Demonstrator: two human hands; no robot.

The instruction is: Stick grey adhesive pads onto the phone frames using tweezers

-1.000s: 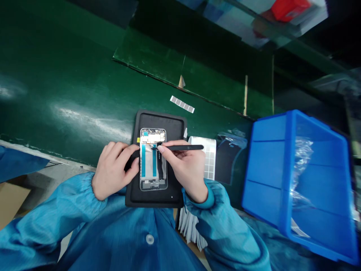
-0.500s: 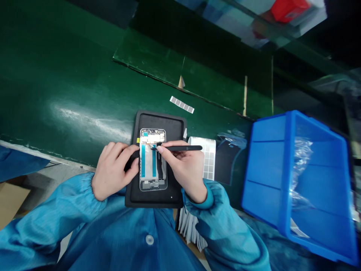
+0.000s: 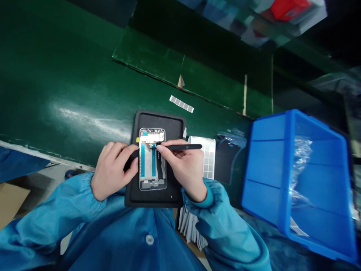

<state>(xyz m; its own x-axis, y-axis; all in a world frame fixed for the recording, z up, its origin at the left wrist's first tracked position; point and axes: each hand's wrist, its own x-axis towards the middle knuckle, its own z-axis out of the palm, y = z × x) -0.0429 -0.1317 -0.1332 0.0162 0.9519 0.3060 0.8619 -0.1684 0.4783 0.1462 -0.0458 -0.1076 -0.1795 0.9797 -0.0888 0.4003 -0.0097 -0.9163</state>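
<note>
Pinching black tweezers point(image 3: 187, 146) between thumb and fingers, the right hand point(image 3: 186, 169) is closed on them over an opened smartphone point(image 3: 148, 162). The tweezers lie nearly level across the phone's right edge, their tips over its silvery middle area; whether the tips touch anything is too small to tell. The left hand point(image 3: 111, 171) is at the phone's left edge, thumb and index finger parted, their tips at or just beside the frame; actual contact cannot be made out.

The smartphone lies flat inside a black tray point(image 3: 162, 118), its insides facing up. A circuit board point(image 3: 153, 138) fills its far end, two teal strips point(image 3: 142, 162) run lengthwise down the middle area, and a black flex cable point(image 3: 160, 167) lies beside them on the right. A small yellow tab point(image 3: 137, 139) shows at the phone's upper left.

The tray is on a green table point(image 3: 70, 82). Just right of it lies a sheet of square grey stickers point(image 3: 209, 158), with a dark plastic pouch point(image 3: 225, 162) beyond. A short sticker strip point(image 3: 181, 104) rests past the tray's far edge. At far right, a blue bin point(image 3: 265, 165) holds crumpled clear plastic point(image 3: 301, 154). Folded white sheets point(image 3: 190, 226) show below the table edge.
</note>
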